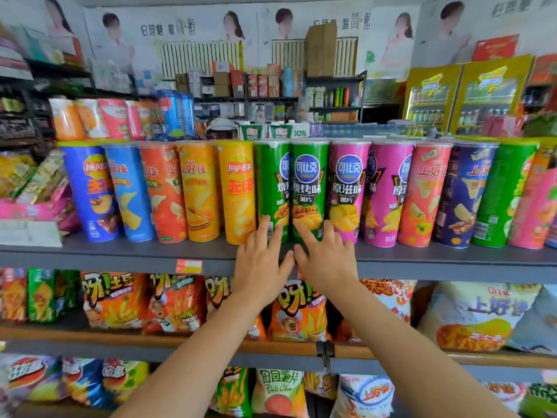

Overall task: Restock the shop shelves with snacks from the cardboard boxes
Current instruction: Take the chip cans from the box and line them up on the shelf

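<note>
Head view: top shelf (pixel 120 251) row of crisp tubes looks full.
I see my left hand (pixel 260 263) and right hand (pixel 327 260), fingers straight, holding nothing, touching the green tubes (pixel 309 188) mid-row on that shelf (boxes unseen); I judge only straightening remains here.

Two forearms are visible, both bare from below the elbow to the wrist; no sleeve edge enters the view. The left hand (pixel 261 268) and right hand (pixel 327 260) are ungloved. No rings, watch, or wristband appear on either one.
</note>
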A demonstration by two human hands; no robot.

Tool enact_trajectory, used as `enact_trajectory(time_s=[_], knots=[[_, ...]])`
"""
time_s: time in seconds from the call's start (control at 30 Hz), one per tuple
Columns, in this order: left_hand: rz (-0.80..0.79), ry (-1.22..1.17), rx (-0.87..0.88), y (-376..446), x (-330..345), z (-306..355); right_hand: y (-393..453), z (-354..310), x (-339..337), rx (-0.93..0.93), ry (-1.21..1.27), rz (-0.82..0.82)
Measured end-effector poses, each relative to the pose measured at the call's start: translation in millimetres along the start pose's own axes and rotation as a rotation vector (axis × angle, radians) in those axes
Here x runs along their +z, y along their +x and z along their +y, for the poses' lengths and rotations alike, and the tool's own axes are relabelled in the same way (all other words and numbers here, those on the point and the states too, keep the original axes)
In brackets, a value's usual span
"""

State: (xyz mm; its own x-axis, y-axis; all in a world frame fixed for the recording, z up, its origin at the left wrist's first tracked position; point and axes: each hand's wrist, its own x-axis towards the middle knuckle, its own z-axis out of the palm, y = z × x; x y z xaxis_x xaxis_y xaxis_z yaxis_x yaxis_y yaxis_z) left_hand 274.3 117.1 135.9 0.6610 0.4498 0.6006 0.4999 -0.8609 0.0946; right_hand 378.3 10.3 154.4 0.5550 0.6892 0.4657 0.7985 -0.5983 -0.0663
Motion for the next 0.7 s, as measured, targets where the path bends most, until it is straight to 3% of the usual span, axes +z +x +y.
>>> enact_trajectory(time_s=[0.07,0.23,0.43,0.53,0.7], knots=[[0.029,-0.047,0.010,-2.9,-0.5,-5.1,-1.9,-2.7,0.0,0.023,-0.010,0.012],[0.110,-0.099,-0.091,-11.2,-7.9,-53.7,-5.1,-28.9,1.3,-0.018,-0.015,0.214],[0.072,-0.070,-0.073,-20.1,-21.2,-112.7,0.7,-100.4,24.2,-0.267,0.088,0.065],[0.086,-0.067,-0.144,-26.9,-28.2,-144.7,2.2,-120.2,28.8,-0.209,0.089,0.050],[-0.027,-0.070,-0.086,-25.1,-33.5,-162.2,3.4,-135.6,28.2,-0.107,0.039,0.021]])
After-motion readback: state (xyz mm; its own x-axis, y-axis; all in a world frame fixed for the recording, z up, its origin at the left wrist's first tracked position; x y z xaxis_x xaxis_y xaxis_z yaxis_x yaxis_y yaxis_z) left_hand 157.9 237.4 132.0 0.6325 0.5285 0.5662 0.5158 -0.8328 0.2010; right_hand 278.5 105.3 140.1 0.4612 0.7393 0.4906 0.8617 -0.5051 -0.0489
